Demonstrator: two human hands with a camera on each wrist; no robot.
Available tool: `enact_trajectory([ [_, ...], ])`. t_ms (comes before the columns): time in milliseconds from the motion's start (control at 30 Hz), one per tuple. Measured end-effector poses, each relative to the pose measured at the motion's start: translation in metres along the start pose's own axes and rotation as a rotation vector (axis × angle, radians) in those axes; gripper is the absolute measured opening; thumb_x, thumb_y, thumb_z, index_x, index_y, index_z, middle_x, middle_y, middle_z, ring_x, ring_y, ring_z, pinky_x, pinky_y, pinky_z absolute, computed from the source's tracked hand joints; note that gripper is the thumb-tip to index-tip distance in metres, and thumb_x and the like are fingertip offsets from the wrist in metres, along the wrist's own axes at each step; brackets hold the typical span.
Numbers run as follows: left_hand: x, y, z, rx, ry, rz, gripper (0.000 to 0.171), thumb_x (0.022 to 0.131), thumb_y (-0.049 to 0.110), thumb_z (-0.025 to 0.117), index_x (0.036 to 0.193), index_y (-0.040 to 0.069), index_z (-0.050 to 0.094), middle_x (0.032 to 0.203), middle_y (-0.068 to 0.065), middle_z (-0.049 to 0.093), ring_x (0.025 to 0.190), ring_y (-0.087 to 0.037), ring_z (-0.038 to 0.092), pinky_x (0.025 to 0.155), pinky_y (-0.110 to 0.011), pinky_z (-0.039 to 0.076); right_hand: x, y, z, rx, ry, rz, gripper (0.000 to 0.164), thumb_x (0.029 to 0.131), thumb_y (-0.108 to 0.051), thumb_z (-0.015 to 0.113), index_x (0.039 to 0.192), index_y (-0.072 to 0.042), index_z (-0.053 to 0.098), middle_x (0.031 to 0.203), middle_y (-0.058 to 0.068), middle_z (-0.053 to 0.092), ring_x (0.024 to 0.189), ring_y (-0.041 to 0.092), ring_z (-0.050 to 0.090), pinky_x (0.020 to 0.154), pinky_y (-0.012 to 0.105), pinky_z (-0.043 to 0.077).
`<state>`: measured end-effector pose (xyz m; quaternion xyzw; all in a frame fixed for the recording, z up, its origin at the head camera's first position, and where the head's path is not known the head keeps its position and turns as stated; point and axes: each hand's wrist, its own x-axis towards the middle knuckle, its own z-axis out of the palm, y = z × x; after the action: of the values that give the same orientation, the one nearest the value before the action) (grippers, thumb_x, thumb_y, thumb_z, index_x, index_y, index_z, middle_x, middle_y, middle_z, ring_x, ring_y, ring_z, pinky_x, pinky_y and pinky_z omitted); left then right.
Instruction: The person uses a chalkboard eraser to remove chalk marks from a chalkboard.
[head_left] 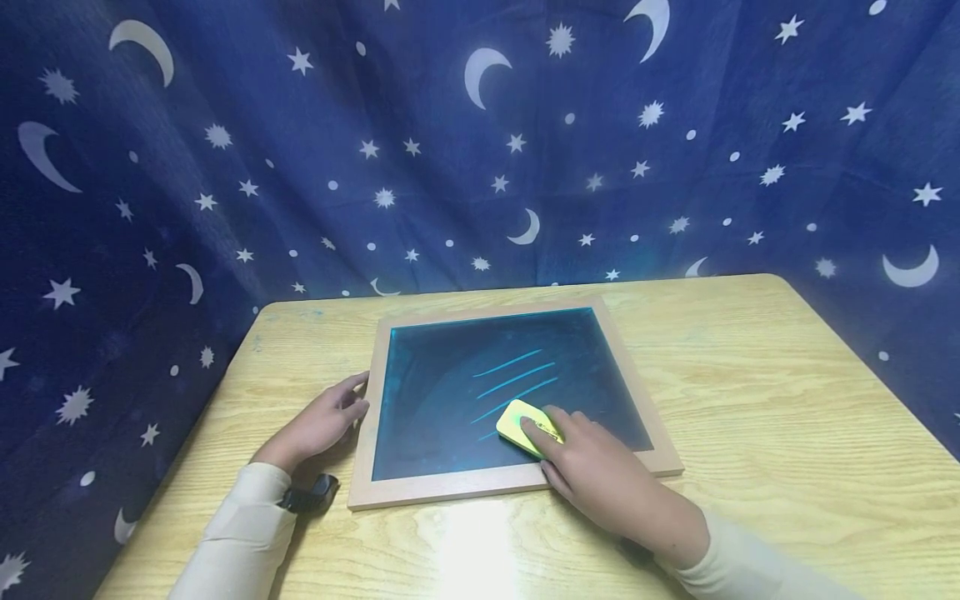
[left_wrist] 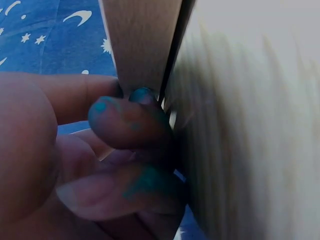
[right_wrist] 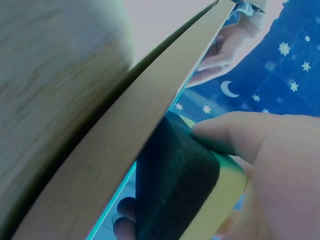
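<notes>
Right hand (head_left: pixel 600 467) has the eraser (head_left: pixel 517 416) gripped: digits closed round its sides, one finger lying along the yellow top. Eraser is over the lower right of the board (head_left: pixel 427 433), near the bottom of the frame (head_left: pixel 450 482). Right wrist view shows a dark pad under the yellow body, facing the board. Can't tell if the pad sits fully flat.

Chalk strokes (head_left: pixel 516 380), turquoise: four visible, slanting up to the right, roughly parallel. Top two run clear of the eraser. Third passes right by its upper corner. Fourth is a short bit ending at the eraser's left edge. Faint haze of the same colour on the dark surface.

Left hand (head_left: pixel 322 425) is at the frame's left side, fingers loosely bent and touching the outer edge, not wrapped round it. Turquoise smudges (left_wrist: pixel 150 182) on its fingers. Black device (head_left: pixel 311 493) at that wrist.

Board lies on the wood-grain counter (head_left: pixel 787 400), slightly skewed. Glare patch on the counter just below the frame. Blue curtain (head_left: pixel 435 92) with moons and stars behind. Both sleeves (head_left: pixel 232 533) cream.
</notes>
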<state>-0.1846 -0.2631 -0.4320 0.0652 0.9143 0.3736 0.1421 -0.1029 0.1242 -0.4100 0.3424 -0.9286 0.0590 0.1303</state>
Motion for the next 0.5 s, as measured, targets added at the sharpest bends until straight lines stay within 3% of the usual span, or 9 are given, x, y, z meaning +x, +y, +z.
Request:
enact_trajectory([
  [233,0.001,0.000,-0.001,-0.014,0.002,0.002,0.058,0.105,0.019,0.044,0.157,0.001,0.025,0.113,-0.016,0.065,0.090,-0.019,0.061,0.075,-0.033,0.050,0.004,-0.010,0.000,0.015,-0.030,-0.007,0.049,0.091,-0.019,0.068,0.139,-0.017,0.058,0.128,0.016,0.059,0.086,0.024,0.057,0.069,0.038,0.052],
  [500,0.001,0.000,0.000,-0.023,0.010,-0.005,0.057,0.105,0.018,0.044,0.157,0.001,0.025,0.113,-0.016,0.065,0.088,-0.019,0.061,0.074,-0.033,0.050,0.008,-0.023,-0.001,0.027,-0.051,-0.031,0.047,0.093,-0.019,0.065,0.139,-0.018,0.058,0.129,0.014,0.059,0.086,0.022,0.056,0.069,0.038,0.051],
])
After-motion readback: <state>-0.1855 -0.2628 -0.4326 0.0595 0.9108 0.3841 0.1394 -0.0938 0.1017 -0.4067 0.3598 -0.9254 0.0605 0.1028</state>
